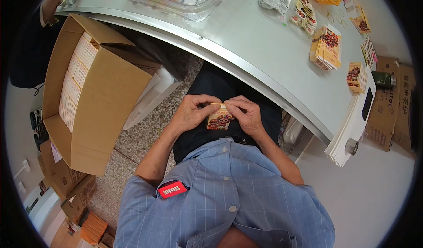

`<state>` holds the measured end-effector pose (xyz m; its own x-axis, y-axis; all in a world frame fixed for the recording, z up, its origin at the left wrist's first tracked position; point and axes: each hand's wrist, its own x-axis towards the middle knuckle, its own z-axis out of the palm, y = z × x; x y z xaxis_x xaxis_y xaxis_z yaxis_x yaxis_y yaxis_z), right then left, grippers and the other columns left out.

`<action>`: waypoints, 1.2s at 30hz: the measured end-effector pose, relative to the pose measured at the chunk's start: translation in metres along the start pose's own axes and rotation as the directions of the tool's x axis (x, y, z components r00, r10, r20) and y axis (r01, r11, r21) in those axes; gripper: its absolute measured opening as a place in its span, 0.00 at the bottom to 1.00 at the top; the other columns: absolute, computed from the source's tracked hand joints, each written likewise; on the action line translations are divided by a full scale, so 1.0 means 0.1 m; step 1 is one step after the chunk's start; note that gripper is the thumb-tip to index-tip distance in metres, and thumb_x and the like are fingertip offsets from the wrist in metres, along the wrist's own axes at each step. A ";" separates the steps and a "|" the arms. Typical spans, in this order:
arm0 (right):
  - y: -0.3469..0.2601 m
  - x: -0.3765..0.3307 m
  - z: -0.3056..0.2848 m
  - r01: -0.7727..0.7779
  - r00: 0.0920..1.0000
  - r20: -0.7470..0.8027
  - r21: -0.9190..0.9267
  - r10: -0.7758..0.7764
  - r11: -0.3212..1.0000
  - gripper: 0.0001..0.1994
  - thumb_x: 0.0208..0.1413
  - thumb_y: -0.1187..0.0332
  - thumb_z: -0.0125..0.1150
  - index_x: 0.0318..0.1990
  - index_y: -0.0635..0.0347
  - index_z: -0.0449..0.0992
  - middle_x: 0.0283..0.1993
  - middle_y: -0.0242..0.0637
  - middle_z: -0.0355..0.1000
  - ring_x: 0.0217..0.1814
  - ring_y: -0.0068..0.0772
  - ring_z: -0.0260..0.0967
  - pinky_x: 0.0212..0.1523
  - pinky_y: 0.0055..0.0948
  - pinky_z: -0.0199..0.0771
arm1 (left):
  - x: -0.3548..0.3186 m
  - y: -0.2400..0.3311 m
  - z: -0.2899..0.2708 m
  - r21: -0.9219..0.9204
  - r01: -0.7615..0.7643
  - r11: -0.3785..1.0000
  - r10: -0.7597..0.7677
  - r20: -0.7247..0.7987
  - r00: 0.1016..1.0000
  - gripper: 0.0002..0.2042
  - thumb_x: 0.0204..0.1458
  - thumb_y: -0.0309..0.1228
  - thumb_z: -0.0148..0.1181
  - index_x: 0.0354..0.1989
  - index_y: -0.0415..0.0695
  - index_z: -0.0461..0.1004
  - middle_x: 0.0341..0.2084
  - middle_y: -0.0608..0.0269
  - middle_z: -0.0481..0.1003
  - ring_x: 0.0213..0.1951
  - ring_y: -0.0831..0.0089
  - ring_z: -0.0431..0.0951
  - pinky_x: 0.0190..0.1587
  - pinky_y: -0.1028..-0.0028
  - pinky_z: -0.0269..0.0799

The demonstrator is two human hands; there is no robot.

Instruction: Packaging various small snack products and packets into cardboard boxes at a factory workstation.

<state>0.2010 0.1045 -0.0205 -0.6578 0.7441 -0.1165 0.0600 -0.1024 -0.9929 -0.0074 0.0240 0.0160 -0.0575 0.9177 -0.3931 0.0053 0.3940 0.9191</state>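
Fingers of both your hands, in the head view, pinch narrowly at the upper edge of one small box, above your lap. Your left hand has its upper left corner, your right hand its upper right; neither is clearly nearer. From them the box extends toward your shirt, its slightly longer axis pointing that way. Beyond lies the worktop.

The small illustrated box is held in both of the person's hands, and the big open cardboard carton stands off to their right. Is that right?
Not quite: the head view shows the big open cardboard carton off to the person's left. The small illustrated box is indeed held in both the left hand and the right hand.
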 end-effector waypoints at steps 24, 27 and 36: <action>0.00 -0.07 -0.07 -0.066 0.993 0.104 0.084 0.057 0.994 0.09 0.55 0.76 0.68 0.44 0.66 0.83 0.44 0.41 0.77 0.47 0.29 0.74 0.47 0.24 0.75 | -0.13 -0.02 -0.01 0.027 -0.093 0.995 0.091 0.068 0.994 0.11 0.56 0.26 0.65 0.47 0.37 0.82 0.41 0.53 0.82 0.42 0.71 0.82 0.46 0.75 0.78; 0.02 -0.05 -0.07 0.077 0.992 0.099 -0.001 -0.076 0.997 0.10 0.53 0.77 0.69 0.43 0.65 0.83 0.44 0.41 0.77 0.47 0.30 0.75 0.47 0.26 0.75 | -0.13 -0.08 0.01 -0.009 -0.124 0.992 0.124 0.054 0.991 0.11 0.56 0.25 0.65 0.46 0.37 0.82 0.41 0.53 0.82 0.42 0.71 0.82 0.46 0.75 0.78; -0.29 -0.13 -0.03 -0.070 0.995 0.075 0.003 0.069 0.998 0.25 0.54 0.73 0.71 0.60 0.62 0.73 0.37 0.35 0.76 0.35 0.17 0.71 0.34 0.20 0.72 | -0.27 -0.05 0.14 0.178 -0.208 0.962 0.239 -0.175 0.955 0.10 0.57 0.23 0.61 0.45 0.33 0.81 0.42 0.50 0.82 0.44 0.69 0.81 0.48 0.73 0.76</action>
<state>0.2099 0.0992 0.0097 -0.7064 0.6837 -0.1830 0.1031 -0.1563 -0.9823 0.0076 -0.0017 0.0221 -0.2286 0.9617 -0.1513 0.1946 0.1974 0.9608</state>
